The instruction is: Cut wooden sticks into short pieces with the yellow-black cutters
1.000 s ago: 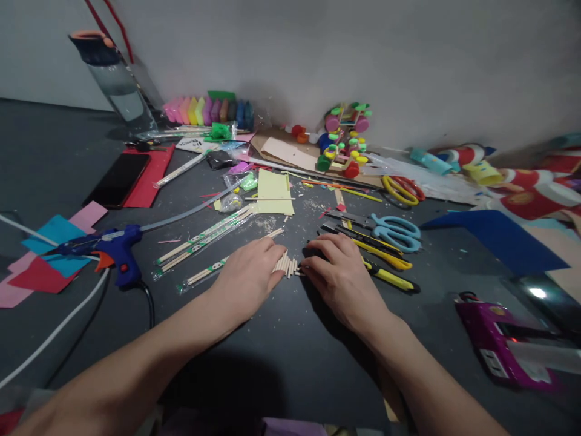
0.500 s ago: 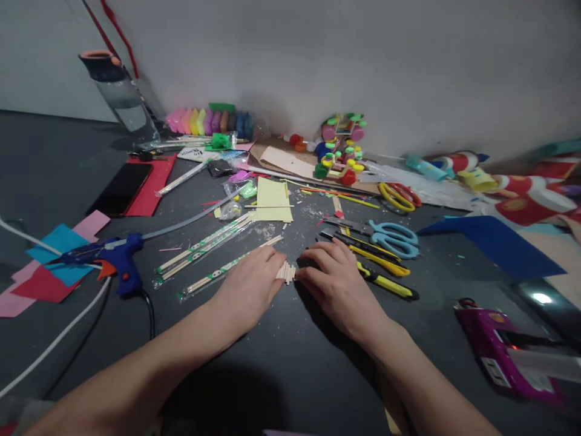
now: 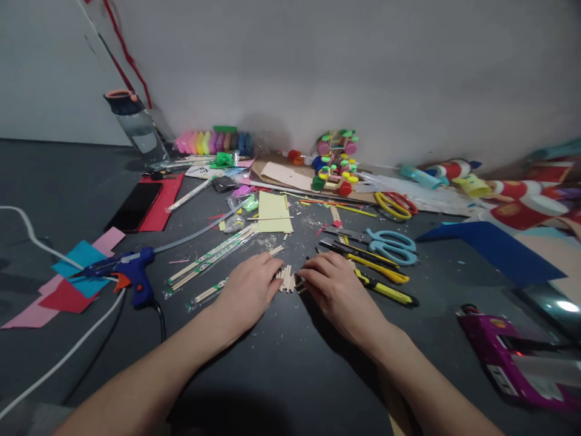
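A row of short wooden sticks (image 3: pixel 287 280) lies side by side on the dark table between my hands. My left hand (image 3: pixel 254 280) is curled against the left end of the row, thumb and fingers closed around the sticks there. From the other side, my right hand (image 3: pixel 330 280) bends its fingers over the right end, with a few stick ends showing beneath the fingertips. A narrow gap parts those ends from the middle sticks. Wrapped chopsticks (image 3: pixel 206 295) lie left of my left hand. Beyond my right hand is a yellow utility knife (image 3: pixel 385 289).
A blue glue gun (image 3: pixel 138 272) with cords lies at left, near a phone (image 3: pixel 136 206). Blue-handled scissors (image 3: pixel 393 246) and other cutters sit at right. Small wheeled models (image 3: pixel 336 163), modelling clay (image 3: pixel 215 142) and a water bottle (image 3: pixel 140 133) stand along the wall.
The view has tilted up slightly and shifted. The sticks between my hands show more openly, with a small gap at the right; both hands stay near the same place.
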`<state>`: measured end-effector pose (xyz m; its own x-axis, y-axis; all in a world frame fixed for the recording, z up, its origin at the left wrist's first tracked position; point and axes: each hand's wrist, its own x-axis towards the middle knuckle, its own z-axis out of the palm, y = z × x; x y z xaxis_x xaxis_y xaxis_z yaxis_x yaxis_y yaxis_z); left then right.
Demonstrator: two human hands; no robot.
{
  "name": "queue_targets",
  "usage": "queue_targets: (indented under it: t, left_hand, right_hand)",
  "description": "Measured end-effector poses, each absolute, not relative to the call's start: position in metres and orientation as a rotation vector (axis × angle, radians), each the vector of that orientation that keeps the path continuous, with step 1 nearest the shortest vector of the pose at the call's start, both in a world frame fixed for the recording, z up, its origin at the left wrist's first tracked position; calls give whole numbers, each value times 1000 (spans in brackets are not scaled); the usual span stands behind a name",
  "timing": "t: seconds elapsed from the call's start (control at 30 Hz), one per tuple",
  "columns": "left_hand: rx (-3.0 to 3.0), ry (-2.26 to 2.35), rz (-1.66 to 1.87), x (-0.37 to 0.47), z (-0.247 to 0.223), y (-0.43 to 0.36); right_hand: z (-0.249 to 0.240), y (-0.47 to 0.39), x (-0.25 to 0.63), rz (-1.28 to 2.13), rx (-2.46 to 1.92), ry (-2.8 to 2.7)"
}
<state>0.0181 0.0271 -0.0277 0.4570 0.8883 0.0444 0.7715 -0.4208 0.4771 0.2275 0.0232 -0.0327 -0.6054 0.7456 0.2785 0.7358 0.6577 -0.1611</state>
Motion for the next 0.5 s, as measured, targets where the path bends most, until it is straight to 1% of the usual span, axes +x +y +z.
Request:
queue_targets:
  t: [0.23, 0.5]
  left_hand:
    - [2321, 1394, 377, 19, -28, 27]
    - [2296, 1392, 398, 21, -30, 27]
  right_hand:
    - [-17, 51, 214, 65, -1159, -2781]
    - [-18, 69, 212, 21, -1098, -2932]
